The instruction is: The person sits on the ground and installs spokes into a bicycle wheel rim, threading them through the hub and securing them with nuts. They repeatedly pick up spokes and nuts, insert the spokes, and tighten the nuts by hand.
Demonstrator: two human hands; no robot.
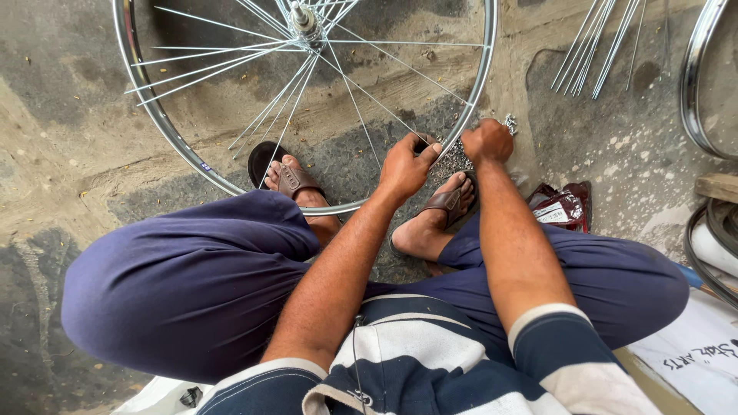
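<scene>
Bicycle wheel rim (pixel 146 107), shiny metal, lying near flat on concrete floor (pixel 69 154) ahead of crossed legs. Hub (pixel 304 21) at top centre of view, axle pointing up toward camera; spokes (pixel 231 65) fanning out from hub to rim, only partly laced. Near edge of rim running between the two sandalled feet, far edge cut off by frame.

Left hand (pixel 406 165) curled at near-right part of rim, thumb and fingers pinched on rim edge where one spoke ends; palm side hidden, so anything small inside it not readable. Right hand (pixel 487 141) closed in a loose fist just outside the rim, touching or nearly touching left hand; can't tell what it grips. Both hands at same spot of rim, above right foot.

Small pile of metal nipples (pixel 453 160) loose on floor directly under and between the hands, a few more glinting beside right hand. Red plastic packet (pixel 563 207) on floor right of right foot, contents unclear. Bundle of loose spokes (pixel 596 46) lying upper right, long axis running roughly away from viewer, slightly splayed. Second rim (pixel 692 84) at right edge, partly out of frame. Tyre (pixel 711 246) and white paper (pixel 696 353) lower right.
</scene>
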